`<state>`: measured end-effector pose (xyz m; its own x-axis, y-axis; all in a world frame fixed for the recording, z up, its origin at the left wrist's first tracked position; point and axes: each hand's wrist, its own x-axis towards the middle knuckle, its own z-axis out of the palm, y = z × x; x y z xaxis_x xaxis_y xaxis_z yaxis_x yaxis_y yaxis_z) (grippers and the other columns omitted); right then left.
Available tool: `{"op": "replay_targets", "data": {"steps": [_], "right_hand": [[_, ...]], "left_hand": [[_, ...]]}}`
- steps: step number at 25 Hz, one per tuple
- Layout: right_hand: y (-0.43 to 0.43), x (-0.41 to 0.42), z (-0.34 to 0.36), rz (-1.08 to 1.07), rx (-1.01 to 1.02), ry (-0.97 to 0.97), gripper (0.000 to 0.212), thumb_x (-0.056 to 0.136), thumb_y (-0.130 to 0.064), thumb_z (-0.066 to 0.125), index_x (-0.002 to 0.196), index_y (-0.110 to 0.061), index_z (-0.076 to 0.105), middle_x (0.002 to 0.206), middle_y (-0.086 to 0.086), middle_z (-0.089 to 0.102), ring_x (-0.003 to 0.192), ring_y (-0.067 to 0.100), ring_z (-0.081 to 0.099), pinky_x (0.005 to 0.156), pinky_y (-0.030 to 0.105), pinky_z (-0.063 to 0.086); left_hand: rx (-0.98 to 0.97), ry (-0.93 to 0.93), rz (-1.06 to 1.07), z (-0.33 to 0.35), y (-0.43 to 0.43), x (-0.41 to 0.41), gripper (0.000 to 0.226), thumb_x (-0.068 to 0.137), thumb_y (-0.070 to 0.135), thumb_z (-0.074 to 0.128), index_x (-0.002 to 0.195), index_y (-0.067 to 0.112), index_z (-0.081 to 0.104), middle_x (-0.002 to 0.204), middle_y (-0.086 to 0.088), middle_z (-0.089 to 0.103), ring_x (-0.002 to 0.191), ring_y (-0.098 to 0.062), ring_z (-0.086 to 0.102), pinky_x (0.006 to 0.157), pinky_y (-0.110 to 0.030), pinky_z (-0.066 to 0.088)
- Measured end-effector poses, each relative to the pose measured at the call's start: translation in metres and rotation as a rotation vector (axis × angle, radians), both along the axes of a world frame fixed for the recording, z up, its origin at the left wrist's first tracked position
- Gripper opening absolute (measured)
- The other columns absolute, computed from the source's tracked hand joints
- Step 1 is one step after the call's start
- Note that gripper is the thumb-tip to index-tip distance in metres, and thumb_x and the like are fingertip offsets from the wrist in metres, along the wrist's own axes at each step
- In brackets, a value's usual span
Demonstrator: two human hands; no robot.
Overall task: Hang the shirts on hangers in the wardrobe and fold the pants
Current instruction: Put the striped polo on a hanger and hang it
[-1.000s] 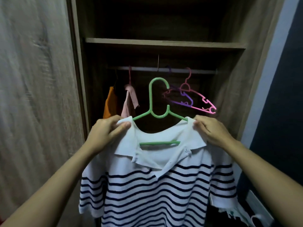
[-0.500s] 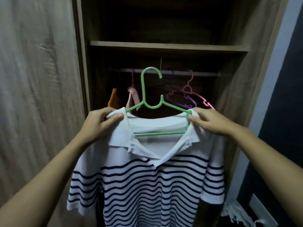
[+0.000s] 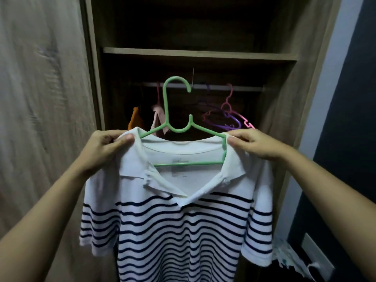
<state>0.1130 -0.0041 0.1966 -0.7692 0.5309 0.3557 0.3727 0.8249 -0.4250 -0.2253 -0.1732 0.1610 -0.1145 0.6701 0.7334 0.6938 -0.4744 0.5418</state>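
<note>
The left grip (image 3: 101, 151) and the right grip (image 3: 256, 145) were each clamped on a shoulder of the striped shirt (image 3: 183, 231), thumb over fabric. The shirt hung between and below them on the green hanger (image 3: 165, 102). The hanger's hook rose above both grips, level with the wardrobe rail (image 3: 248, 88). Contact with the rail could not be told.

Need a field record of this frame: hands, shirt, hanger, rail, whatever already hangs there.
left hand: grips shirt's shoulder by the collar
right hand: pinches the other shoulder over the hanger's end
shirt: white, dark stripes, on hanger, held up before the wardrobe
hanger: green, hook level with rail; hooked on or not, cannot tell
rail: under the shelf
on rail, left: orange garment, pink garment
on rail, right: spare hangers, pink and purple
</note>
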Motion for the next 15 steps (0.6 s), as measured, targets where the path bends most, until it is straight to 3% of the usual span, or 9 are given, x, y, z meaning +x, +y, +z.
{"op": "replay_targets", "data": {"steps": [2, 5, 8, 11, 15], "right_hand": [[0.0, 0.0, -0.006, -0.034, 0.031, -0.112, 0.038, 0.09, -0.049, 0.047, 0.099, -0.015, 0.063, 0.091, -0.007, 0.065, 0.081, 0.004, 0.057, 0.076, 0.03, 0.046], [0.0, 0.0, -0.016, -0.109, 0.057, 0.069, 0.049, 0.086, -0.055, 0.047, 0.078, -0.008, 0.056, 0.064, -0.01, 0.047, 0.059, 0.003, 0.041, 0.06, 0.034, 0.037], [0.0, 0.001, -0.014, -0.255, 0.175, 0.129, 0.058, 0.077, -0.07, 0.041, 0.074, -0.014, 0.055, 0.058, -0.007, 0.049, 0.06, 0.01, 0.045, 0.06, 0.037, 0.04], [-0.008, 0.004, -0.01, -0.34, 0.254, 0.081, 0.054, 0.077, -0.071, 0.043, 0.079, -0.019, 0.059, 0.063, -0.004, 0.057, 0.065, 0.014, 0.053, 0.06, 0.032, 0.036], [-0.019, 0.002, -0.011, -0.421, 0.307, 0.078, 0.054, 0.076, -0.072, 0.049, 0.09, -0.022, 0.064, 0.062, -0.01, 0.055, 0.066, 0.001, 0.051, 0.056, 0.023, 0.03]], "left_hand": [[0.008, -0.016, -0.009, 0.001, -0.002, 0.0, 0.033, 0.085, 0.022, 0.061, 0.081, 0.054, 0.069, 0.079, 0.03, 0.069, 0.075, 0.014, 0.06, 0.064, -0.004, 0.045], [-0.106, 0.14, 0.015, 0.01, -0.005, -0.006, 0.013, 0.078, 0.042, 0.071, 0.091, 0.044, 0.069, 0.091, 0.024, 0.07, 0.081, 0.011, 0.06, 0.068, -0.006, 0.046], [-0.264, 0.365, 0.066, 0.013, -0.002, -0.008, 0.034, 0.072, 0.062, 0.065, 0.099, 0.042, 0.063, 0.097, 0.028, 0.064, 0.087, 0.01, 0.058, 0.069, -0.008, 0.043], [-0.269, 0.289, -0.013, 0.008, 0.002, -0.005, 0.035, 0.07, 0.061, 0.062, 0.087, 0.03, 0.065, 0.085, 0.014, 0.065, 0.075, 0.002, 0.058, 0.063, -0.012, 0.042], [-0.293, 0.144, -0.1, -0.003, 0.002, -0.002, 0.04, 0.071, 0.055, 0.066, 0.084, 0.017, 0.067, 0.08, 0.0, 0.066, 0.074, -0.008, 0.058, 0.065, -0.024, 0.045]]}}
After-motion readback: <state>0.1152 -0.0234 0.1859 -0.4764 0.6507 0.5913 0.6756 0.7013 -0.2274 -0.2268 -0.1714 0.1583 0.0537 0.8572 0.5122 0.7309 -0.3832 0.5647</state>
